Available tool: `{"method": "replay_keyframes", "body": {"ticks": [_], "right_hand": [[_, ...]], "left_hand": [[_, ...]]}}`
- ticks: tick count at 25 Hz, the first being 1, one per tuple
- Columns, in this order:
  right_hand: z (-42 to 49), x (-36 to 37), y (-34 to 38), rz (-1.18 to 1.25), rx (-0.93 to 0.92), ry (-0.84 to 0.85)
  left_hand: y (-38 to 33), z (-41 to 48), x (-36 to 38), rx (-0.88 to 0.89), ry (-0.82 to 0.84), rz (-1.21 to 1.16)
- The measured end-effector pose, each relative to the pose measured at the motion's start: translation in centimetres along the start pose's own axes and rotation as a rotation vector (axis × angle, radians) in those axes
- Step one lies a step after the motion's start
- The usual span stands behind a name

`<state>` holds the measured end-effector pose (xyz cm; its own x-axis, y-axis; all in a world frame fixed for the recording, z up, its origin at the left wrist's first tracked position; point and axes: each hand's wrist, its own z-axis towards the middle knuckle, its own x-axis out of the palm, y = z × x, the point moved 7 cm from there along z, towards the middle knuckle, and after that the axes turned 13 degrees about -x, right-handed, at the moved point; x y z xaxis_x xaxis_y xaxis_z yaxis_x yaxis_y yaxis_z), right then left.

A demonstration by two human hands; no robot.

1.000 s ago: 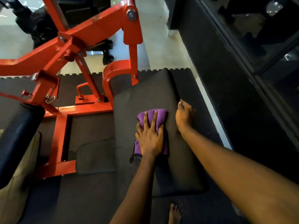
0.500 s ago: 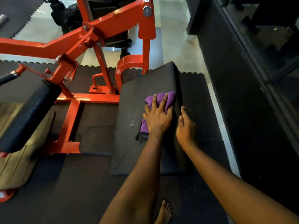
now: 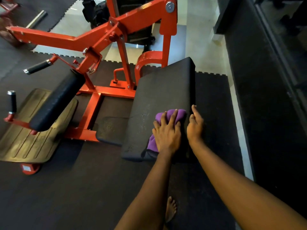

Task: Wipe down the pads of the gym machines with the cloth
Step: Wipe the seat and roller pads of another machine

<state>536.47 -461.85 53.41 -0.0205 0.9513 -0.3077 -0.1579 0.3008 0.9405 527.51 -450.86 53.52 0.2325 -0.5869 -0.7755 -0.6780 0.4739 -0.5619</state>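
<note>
A long black pad (image 3: 162,90) of an orange gym machine (image 3: 106,32) slopes toward me. My left hand (image 3: 167,132) lies flat on a purple cloth (image 3: 173,114), pressing it onto the near right part of the pad. The cloth sticks out past my fingertips and beside my wrist. My right hand (image 3: 195,125) rests on the pad's right edge next to the cloth, fingers together and pointing away, holding nothing.
A black roller pad (image 3: 58,100) hangs left over a tan footplate (image 3: 31,131). A small dark pad (image 3: 111,128) sits low beside the long one. Black handles (image 3: 37,67) jut out left. Dark rubber mat (image 3: 69,188) covers the floor; a dark wall (image 3: 265,80) runs along the right. My bare foot (image 3: 170,208) stands below.
My left hand has slid the cloth back toward the near end of the pad. My right hand has followed along the right edge. My view has pulled back and left.
</note>
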Motion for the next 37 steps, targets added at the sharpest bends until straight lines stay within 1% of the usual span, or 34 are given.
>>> {"method": "replay_keyframes", "body": {"ticks": [1, 3, 5, 7, 9, 11, 13, 14, 16, 18, 20, 21, 22, 25, 26, 29, 32, 33, 34, 36, 37], "right_hand": [[-0.5, -0.2, -0.2, 0.009, 0.015, -0.015], [-1.2, -0.2, -0.1, -0.034, 0.016, 0.001], [-2.0, 0.2, 0.5, -0.250, 0.002, 0.034], [-2.8, 0.9, 1.3, -0.419, -0.047, 0.034], [-3.0, 1.0, 1.7, -0.458, -0.101, 0.010], [-2.9, 0.5, 1.5, -0.388, -0.092, -0.022], [-2.5, -0.1, 1.2, -0.197, -0.030, -0.072], [-2.3, -0.2, 0.9, -0.086, -0.012, -0.096], [-2.2, -0.7, 0.0, 0.089, 0.031, -0.144], [-1.9, -1.4, -0.5, 0.143, 0.075, -0.163], [-2.1, -1.7, -0.3, 0.147, 0.107, -0.150], [-2.2, -1.3, 0.3, 0.094, 0.099, -0.117], [-2.5, -0.6, 0.9, -0.042, 0.087, -0.077], [-4.3, 2.1, 2.4, -0.674, 0.036, 0.041], [-4.8, 2.7, 2.6, -0.797, 0.014, 0.051], [-5.1, 3.3, 2.7, -0.952, -0.012, 0.058], [-5.0, 3.3, 2.7, -1.004, -0.009, 0.044], [-5.1, 3.4, 2.8, -1.000, -0.015, 0.038], [-5.2, 3.5, 2.8, -0.998, -0.021, 0.038], [-5.3, 3.5, 2.7, -1.011, -0.020, 0.050], [-5.2, 3.5, 2.7, -1.015, -0.014, 0.055]], "left_hand": [[0.0, 0.1, 0.2, 0.010, 0.026, -0.031], [1.5, -0.7, 0.3, 0.036, 0.014, -0.030], [3.9, -1.4, 0.2, 0.037, -0.023, -0.002], [6.6, -0.5, 0.2, -0.044, -0.041, 0.014], [9.4, 1.4, -0.1, -0.156, -0.060, 0.045], [11.5, 3.3, -0.5, -0.217, -0.081, 0.055], [11.2, 3.8, -0.8, -0.219, -0.120, 0.031], [9.8, 3.3, -0.8, -0.192, -0.138, 0.008], [5.2, 1.3, -0.7, -0.049, -0.136, -0.044], [1.3, -0.9, -0.2, 0.091, -0.071, -0.053], [0.6, -1.8, 0.3, 0.117, -0.007, -0.048], [1.5, -1.7, 0.3, 0.102, -0.012, -0.040], [2.9, -1.3, 0.2, 0.069, -0.032, -0.022], [7.7, 0.6, -0.1, -0.104, -0.081, 0.009], [9.1, 1.2, -0.2, -0.147, -0.096, 0.014], [12.7, 3.4, -0.8, -0.247, -0.127, -0.006], [17.2, 5.4, -1.3, -0.360, -0.106, -0.066], [18.0, 5.6, -1.4, -0.339, -0.119, -0.087], [18.0, 5.3, -1.4, -0.263, -0.145, -0.099], [15.5, 4.2, -1.1, -0.060, -0.194, -0.110], [13.3, 4.1, -1.0, 0.011, -0.194, -0.132]]}}
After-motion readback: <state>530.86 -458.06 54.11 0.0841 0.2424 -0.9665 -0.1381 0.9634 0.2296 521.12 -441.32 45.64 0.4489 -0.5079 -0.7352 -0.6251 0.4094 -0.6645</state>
